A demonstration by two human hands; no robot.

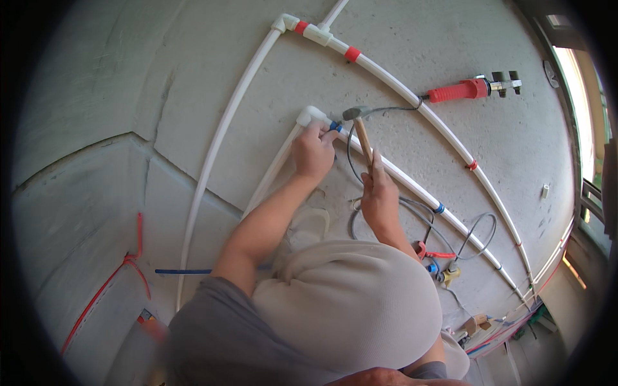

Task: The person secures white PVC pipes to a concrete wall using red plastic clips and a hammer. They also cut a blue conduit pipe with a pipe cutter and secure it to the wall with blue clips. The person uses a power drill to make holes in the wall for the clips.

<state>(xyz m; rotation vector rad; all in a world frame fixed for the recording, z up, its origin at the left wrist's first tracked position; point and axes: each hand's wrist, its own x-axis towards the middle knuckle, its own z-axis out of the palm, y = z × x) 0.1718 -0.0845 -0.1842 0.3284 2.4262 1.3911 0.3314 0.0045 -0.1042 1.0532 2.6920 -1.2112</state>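
My right hand [380,199] grips the wooden handle of a hammer [358,113], its metal head raised just right of a white elbow fitting [310,116]. My left hand [312,151] pinches at a small blue clip [335,126] on the white pipe [412,186], beside that elbow; whether a nail is between the fingertips I cannot tell. A grey cable [386,109] runs behind the hammer toward a red-handled pipe welding tool [458,91] lying at upper right on the concrete floor.
An outer white pipe [225,109] with fittings and red clips arcs round the work. Cables, a red-handled tool [438,254] and a yellow plug [450,276] lie right of my knee. Red conduits [135,257] sit at left, a window frame [570,103] at the far right.
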